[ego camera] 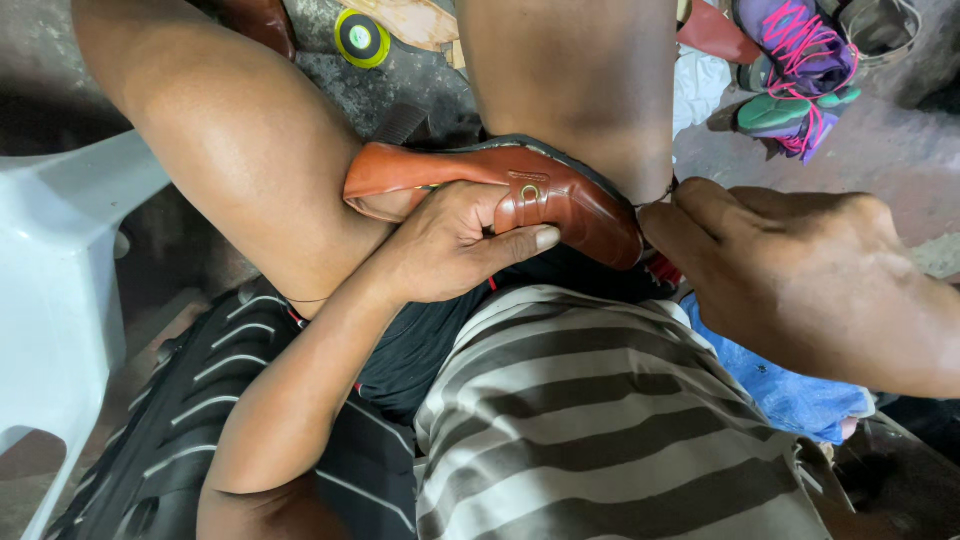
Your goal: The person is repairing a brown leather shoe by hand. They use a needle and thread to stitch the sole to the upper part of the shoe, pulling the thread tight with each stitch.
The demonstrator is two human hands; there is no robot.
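A brown leather shoe (pixel 560 195) with a small metal ring on its strap lies sideways between my knees, sole facing away. My left hand (pixel 450 240) grips it from below, thumb stretched along the upper. My right hand (pixel 790 265) is at the shoe's toe end, fingers pinched together on something small and thin, too small to tell; a fine thread seems to run from it to the toe.
A white plastic chair (pixel 60 290) stands at the left. A round yellow-green spool (pixel 361 38) lies on the ground above. A purple, pink and green sneaker (pixel 795 70) and a red piece (pixel 712 35) sit top right. Blue cloth (pixel 790 390) lies under my right wrist.
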